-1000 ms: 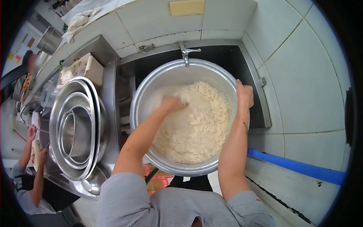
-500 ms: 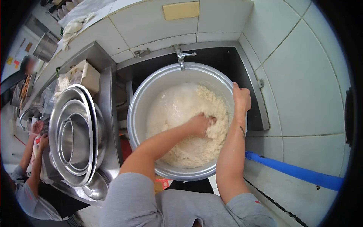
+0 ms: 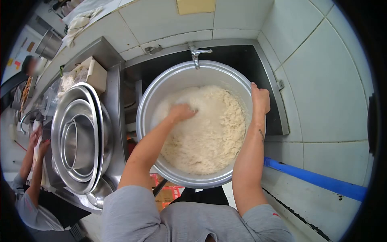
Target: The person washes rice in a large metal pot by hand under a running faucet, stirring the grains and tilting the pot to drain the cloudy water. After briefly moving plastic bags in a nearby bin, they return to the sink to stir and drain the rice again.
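A large metal basin [image 3: 146, 105] sits in a dark, steel-framed sink [image 3: 238, 60], directly below a tap [image 3: 196, 54] whose spout overhangs the basin's far rim. The basin holds a heap of wet white rice [image 3: 209, 135], piled higher on the right and milky and foamy at the upper left. The left hand [image 3: 181, 112] is plunged into the rice at that upper-left part, knuckles up and fingers buried; whether it is clenched or spread cannot be told. The right hand [image 3: 260, 99] is closed over the basin's right rim, thumb inside and fingers hooked on the outer edge. To the left of the sink, a steel counter [image 3: 115, 101] carries a stack of nested metal bowls [image 3: 76, 137] standing tilted on edge, with a cardboard box [image 3: 96, 71] just behind them. At the far left a second person works with both hands [image 3: 35, 141] raised near a curved faucet, well apart from the basin. A blue pipe [image 3: 314, 179] runs along the tiled surface [image 3: 318, 80] on the right.
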`<state>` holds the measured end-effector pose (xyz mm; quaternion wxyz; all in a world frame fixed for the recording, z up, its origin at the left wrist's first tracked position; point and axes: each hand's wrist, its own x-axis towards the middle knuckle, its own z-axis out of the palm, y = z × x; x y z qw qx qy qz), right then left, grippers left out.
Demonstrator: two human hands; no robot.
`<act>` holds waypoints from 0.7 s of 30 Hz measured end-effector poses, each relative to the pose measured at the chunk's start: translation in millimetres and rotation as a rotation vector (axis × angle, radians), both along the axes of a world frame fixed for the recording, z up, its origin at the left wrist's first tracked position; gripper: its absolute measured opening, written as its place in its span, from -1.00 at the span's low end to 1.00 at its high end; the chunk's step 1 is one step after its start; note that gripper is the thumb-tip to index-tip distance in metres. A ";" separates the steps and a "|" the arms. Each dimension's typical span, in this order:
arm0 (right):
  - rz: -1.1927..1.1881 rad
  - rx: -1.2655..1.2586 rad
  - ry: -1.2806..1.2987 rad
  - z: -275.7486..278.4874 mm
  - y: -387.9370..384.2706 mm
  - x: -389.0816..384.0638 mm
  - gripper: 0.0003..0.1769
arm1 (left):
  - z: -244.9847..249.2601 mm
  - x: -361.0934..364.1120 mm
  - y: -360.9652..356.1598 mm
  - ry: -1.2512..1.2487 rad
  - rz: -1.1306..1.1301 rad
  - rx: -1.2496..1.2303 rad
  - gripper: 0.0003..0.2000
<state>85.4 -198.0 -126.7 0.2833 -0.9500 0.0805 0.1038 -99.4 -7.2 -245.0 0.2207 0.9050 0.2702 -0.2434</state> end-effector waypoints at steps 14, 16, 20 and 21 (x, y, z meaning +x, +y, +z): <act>0.027 -0.010 -0.031 -1.9 -0.2 0.5 -0.43 | 203.9 16.7 -52.2 -0.388 -0.441 -0.232 -0.74; 0.019 -0.013 -0.024 -2.6 0.1 1.9 -0.42 | 179.7 21.7 -51.7 -0.339 -0.501 -0.105 -0.79; 0.017 -0.029 -0.054 -4.2 0.9 1.9 -0.41 | 84.6 37.7 -43.6 -0.229 -0.570 -0.036 -0.81; 0.017 -0.022 -0.042 -6.0 2.0 -2.2 -0.41 | 85.0 39.5 -37.4 -0.294 -0.508 -0.186 -0.81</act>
